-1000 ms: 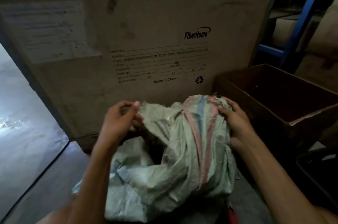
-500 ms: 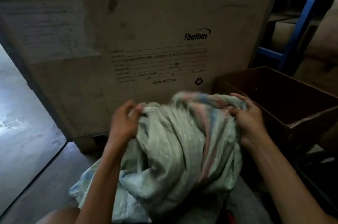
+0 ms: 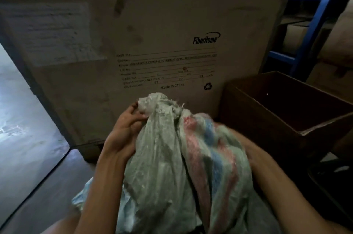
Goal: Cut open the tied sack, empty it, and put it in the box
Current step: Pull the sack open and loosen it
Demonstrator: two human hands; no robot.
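The left grip point(image 3: 127, 124) is curled around the bunched, frayed neck of the woven plastic sack point(image 3: 162, 157), with the thumb pressed against the crumpled top and the fingers wrapped into the folds below it. The right grip point(image 3: 248, 149) lies against the far side of the sack and is mostly covered by the fabric, so I cannot tell whether its fingers pinch the cloth or only press on it.

The sack is held up between the two forearms, in front of the person. It is pale greenish-white with pink and blue stripes down its right side, and its loose lower part hangs crumpled toward the dark floor point(image 3: 47, 186).

Just to the right of the sack stands an open brown cardboard box point(image 3: 267, 119). Behind both stands a large carton point(image 3: 152, 23) printed "FiberHome" and "Made in China". A blue metal rack point(image 3: 315, 13) stands at the upper right.
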